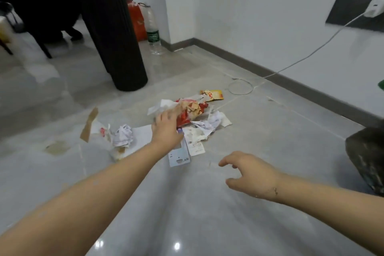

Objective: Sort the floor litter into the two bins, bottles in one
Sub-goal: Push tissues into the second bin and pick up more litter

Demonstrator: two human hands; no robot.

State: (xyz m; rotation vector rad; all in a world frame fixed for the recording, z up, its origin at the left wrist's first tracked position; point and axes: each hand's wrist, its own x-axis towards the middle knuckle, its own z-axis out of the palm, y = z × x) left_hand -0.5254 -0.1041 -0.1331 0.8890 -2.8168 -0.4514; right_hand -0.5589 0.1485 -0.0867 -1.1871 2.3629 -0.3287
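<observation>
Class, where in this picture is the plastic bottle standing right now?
In the head view the bottle stands upright at upper centre, on the floor by the wall corner, right beside a red bag and behind the dark column.

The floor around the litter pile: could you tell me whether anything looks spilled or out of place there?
Yes. A brownish stain marks the tiles left of the crumpled paper, like a dried spill. A plastic bottle stands upright by the far wall, apart from the pile.

Head view, angled down at floor (207,203).
</observation>
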